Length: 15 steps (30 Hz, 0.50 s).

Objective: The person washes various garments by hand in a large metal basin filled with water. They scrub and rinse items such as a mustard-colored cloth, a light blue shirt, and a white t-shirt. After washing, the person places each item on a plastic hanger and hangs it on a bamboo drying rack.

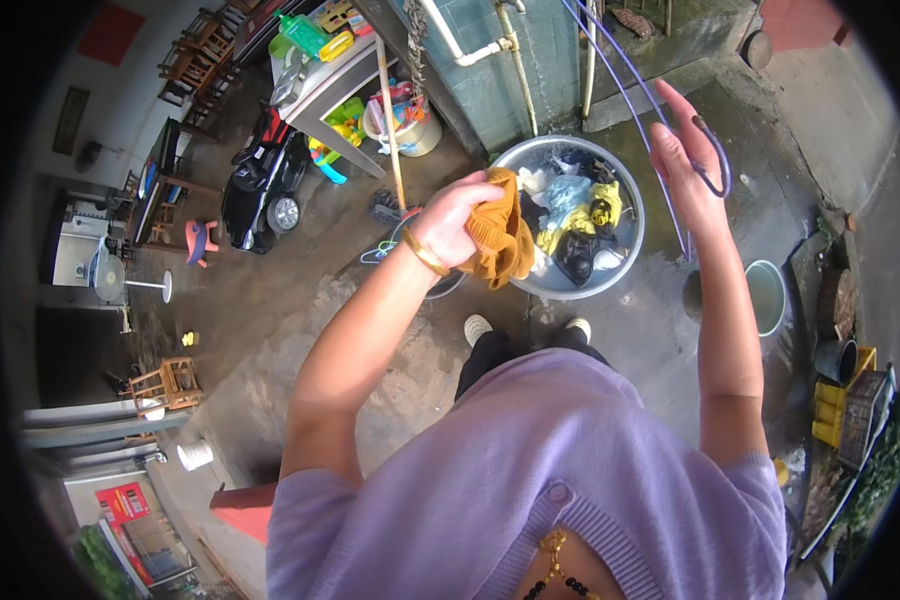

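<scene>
My left hand [454,214], with a gold bangle at the wrist, grips a bunched mustard-brown garment [501,232] with ribbed trim. The garment hangs at the left rim of a large metal basin [640,225]. Inside the basin, wet clothes lie in water, among them a light blue piece [566,196], yellow pieces [606,204] and a black piece [574,257]. Raised to the right of the basin, my right hand [691,169] holds a thin purple clothes hanger [630,82]. Its hook curves over the back of my hand, whose fingers are partly extended.
A second basin [450,286] stands partly hidden below my left hand, near small coloured hangers [379,252]. A pale green bucket [765,298] is at right. Pipes [521,75] run up the tiled wall ahead. A toy car [266,187] and table [322,97] stand at left.
</scene>
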{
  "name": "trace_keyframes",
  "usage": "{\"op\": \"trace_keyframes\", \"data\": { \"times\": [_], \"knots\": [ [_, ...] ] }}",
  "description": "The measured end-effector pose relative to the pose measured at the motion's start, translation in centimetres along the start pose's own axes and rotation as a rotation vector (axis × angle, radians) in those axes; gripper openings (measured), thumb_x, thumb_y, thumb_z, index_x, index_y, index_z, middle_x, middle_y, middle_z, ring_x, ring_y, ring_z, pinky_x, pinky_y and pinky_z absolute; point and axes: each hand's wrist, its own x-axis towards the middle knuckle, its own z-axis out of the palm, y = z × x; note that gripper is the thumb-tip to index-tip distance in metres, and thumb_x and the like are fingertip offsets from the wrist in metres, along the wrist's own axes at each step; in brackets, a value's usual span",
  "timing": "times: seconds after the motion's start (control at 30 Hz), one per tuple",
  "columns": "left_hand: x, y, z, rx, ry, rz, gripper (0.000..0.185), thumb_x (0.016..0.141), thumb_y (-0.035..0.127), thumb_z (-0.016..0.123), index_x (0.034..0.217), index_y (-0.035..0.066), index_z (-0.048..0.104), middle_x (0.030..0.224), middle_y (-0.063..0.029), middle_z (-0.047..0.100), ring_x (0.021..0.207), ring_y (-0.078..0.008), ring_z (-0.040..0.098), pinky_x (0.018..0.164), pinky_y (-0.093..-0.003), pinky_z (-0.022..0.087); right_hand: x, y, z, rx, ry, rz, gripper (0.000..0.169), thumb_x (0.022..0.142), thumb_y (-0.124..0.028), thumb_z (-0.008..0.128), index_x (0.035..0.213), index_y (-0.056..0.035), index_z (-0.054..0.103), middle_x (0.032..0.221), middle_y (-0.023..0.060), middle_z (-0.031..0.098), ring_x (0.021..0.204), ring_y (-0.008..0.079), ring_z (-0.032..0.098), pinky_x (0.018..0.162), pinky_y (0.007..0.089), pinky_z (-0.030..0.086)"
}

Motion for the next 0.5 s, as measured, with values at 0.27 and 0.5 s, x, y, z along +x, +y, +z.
{"op": "trace_keyframes", "data": {
  "times": [0.27,0.5],
  "knots": [
    [-1.7,2.3,3.9,0.164,0.085,0.025,0.027,0.082,0.003,0.045,0.109,-0.003,0.046,0.100,-0.0123,0.057,0.091,-0.0220,0.058,0.081,-0.0336,0.047,-0.4,-5.5,2.6,1.100,-0.080,-0.297,0.038,0.093,-0.020,0.029,0.122,0.0005,0.041,0.051,-0.0034,0.028,0.043,0.0058,0.021,0.046,0.0228,0.020],
    [-1.9,6.1,6.3,0.126,-0.008,0.045,0.029,0.082,0.002,0.044,0.110,-0.006,0.045,0.104,-0.0160,0.056,0.093,-0.0245,0.057,0.084,-0.0351,0.047,-0.1,-1.5,2.4,0.930,-0.153,-0.219,0.033,0.091,-0.021,0.035,0.115,-0.0002,0.047,0.049,-0.0026,0.028,0.042,0.0074,0.021,0.044,0.0239,0.020]
  ]
}}
